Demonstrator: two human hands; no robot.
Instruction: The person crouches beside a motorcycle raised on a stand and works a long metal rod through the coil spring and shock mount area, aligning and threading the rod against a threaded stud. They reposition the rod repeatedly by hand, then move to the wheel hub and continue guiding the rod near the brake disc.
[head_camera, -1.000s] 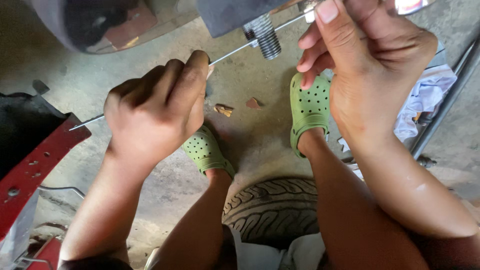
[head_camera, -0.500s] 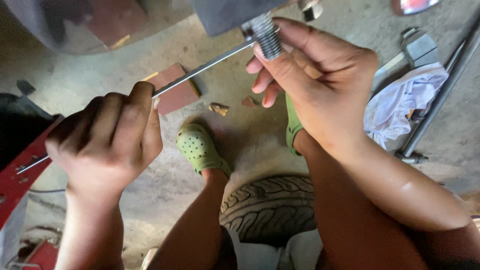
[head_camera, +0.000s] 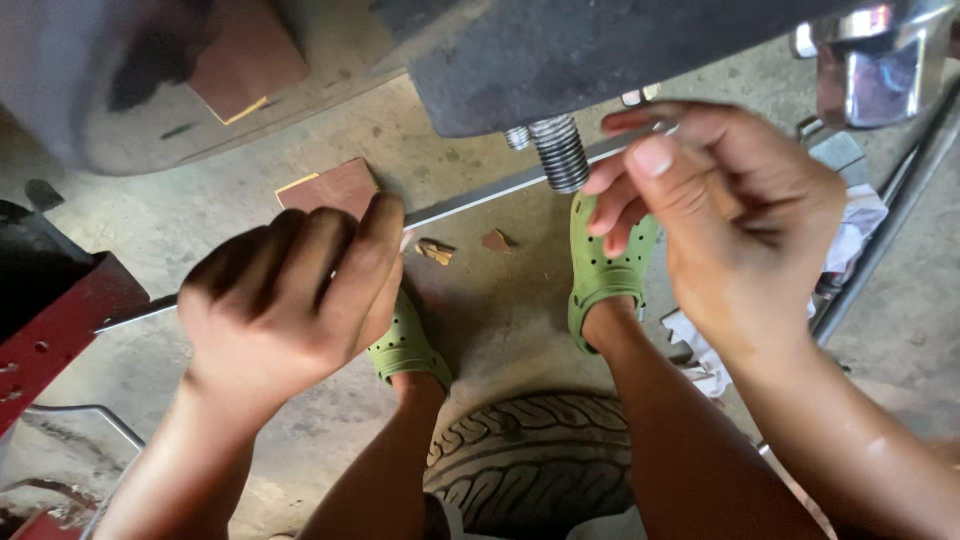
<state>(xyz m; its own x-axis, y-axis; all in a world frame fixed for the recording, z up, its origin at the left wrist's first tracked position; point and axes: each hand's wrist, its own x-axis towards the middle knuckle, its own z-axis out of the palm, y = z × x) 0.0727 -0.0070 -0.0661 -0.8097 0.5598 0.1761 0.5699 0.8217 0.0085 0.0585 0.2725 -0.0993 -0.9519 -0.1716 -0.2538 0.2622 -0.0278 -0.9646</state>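
My left hand (head_camera: 290, 300) is closed in a fist around a long thin metal rod (head_camera: 480, 196) that slants up to the right. My right hand (head_camera: 730, 220) pinches the rod's far end just beside a threaded bolt (head_camera: 558, 152). The bolt hangs down from a dark grey metal part (head_camera: 600, 50) overhead, and the rod passes right against its threads. Below both hands are my feet in green perforated clogs (head_camera: 600, 270), standing on the concrete floor.
A worn tyre (head_camera: 530, 470) lies under my legs. A red metal frame (head_camera: 50, 330) sits at the left edge. A reddish wood block (head_camera: 335, 188) and small chips lie on the floor. A white rag (head_camera: 860, 230), a steel bar and a shiny metal piece (head_camera: 880, 70) are at right.
The view has shifted, so the bolt and the part above sit lower in frame. My left hand has slid up the rod, nearer the bolt. My right hand stays at the rod's end.
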